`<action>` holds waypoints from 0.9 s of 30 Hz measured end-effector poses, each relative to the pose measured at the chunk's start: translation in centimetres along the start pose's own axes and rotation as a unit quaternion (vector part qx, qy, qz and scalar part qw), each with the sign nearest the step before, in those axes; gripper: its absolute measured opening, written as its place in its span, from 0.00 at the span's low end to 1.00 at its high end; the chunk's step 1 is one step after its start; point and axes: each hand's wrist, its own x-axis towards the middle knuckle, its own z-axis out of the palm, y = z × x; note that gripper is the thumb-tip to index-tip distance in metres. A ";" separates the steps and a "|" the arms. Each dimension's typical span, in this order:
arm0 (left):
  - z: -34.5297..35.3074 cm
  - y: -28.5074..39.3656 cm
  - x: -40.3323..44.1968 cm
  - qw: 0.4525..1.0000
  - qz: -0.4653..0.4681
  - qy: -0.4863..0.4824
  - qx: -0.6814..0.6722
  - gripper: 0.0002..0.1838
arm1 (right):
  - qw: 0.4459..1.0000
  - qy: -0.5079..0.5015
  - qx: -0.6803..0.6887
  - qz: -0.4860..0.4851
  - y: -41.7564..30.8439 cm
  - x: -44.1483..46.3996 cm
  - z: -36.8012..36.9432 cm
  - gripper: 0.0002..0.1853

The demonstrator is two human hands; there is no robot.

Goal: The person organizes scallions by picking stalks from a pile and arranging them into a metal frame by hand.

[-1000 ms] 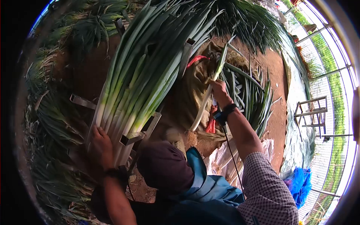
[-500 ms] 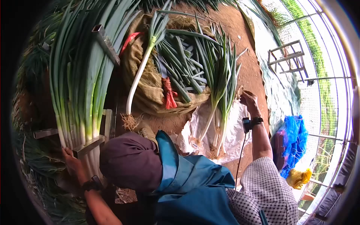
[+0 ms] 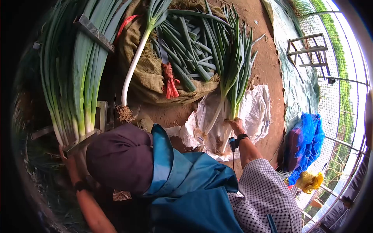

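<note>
My right hand is closed around the white stalk of a green onion in a small group over a white sheet. On the left, my left hand is at the lower end of a thick bundle of green onions. The bundle lies in a metal rack. Shadow and the rack hide most of my left fingers. A single green onion with roots leans on a burlap sack between the hands. A knife with a red-wrapped handle rests on the sack.
Cut green leaves fill the sack. My knee, under dark cloth, and a blue apron take up the near middle. At right are a metal frame stand, blue netting and a yellow bundle.
My right hand has moved left and down from beside the green onions onto a stalk. My left hand stays at the bundle's base. The whole view has shifted slightly.
</note>
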 end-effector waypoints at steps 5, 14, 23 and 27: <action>0.6 2.6 -1.1 1.000 -0.003 -0.016 0.017 0.42 | 0.930 -0.145 0.335 -0.032 -2.1 -4.8 -5.7 0.16; 0.9 7.3 -1.2 0.987 -0.054 -0.018 0.149 0.43 | 0.906 -0.142 0.396 -0.049 -4.5 -4.2 -6.4 0.16; 1.1 8.8 -2.1 0.988 -0.034 -0.012 0.151 0.44 | 0.976 0.079 -0.103 -0.175 -4.2 -1.0 -2.7 0.12; 0.9 9.0 -3.1 0.997 -0.055 -0.030 0.053 0.44 | 0.964 0.077 -0.055 -0.247 -7.5 0.6 0.4 0.13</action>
